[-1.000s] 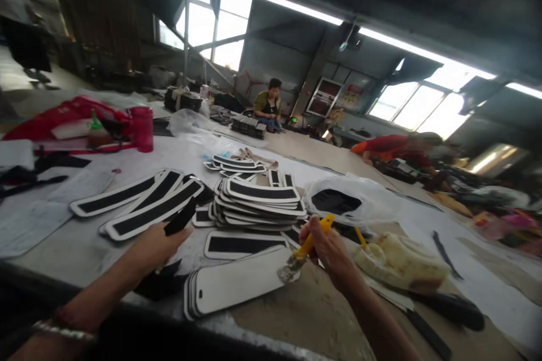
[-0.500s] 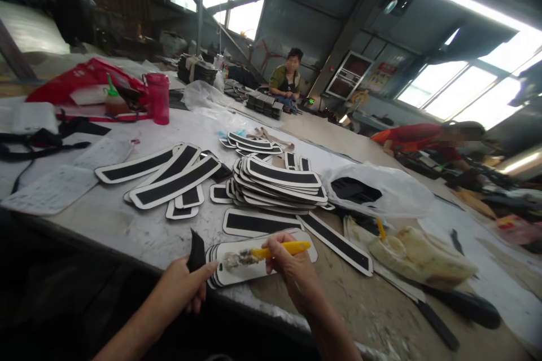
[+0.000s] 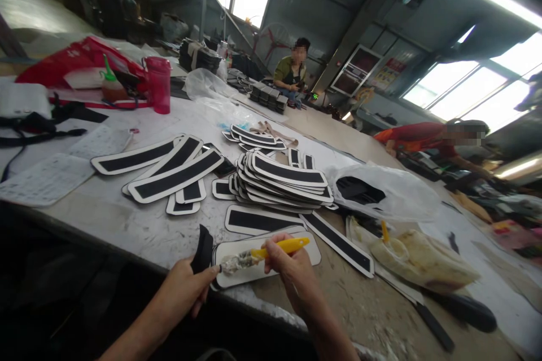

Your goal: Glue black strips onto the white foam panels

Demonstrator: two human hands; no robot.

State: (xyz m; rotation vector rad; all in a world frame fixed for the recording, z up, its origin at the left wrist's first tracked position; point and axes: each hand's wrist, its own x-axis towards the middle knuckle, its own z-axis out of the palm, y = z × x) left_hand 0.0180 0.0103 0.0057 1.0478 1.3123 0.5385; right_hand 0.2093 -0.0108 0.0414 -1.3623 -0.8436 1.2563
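Paintbrush [image 3: 254,254], gripped by the right hand [image 3: 291,271], meets a white panel [image 3: 253,273]; the left hand [image 3: 185,289] pinches a black, apparently fabric strip [image 3: 204,249].

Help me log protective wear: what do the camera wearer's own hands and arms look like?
The left hand and right hand are ungloved. The left forearm and right forearm are sleeveless as far as they show. Anything worn higher up is out of view.

A yellow brush [image 3: 258,252], its bristles smeared whitish, slants across a white, round-cornered panel [image 3: 248,277] — bristles toward nine o'clock, handle between two and three. A curved black strip [image 3: 204,249] rises at the panel's nine-o'clock end — tip toward twelve.
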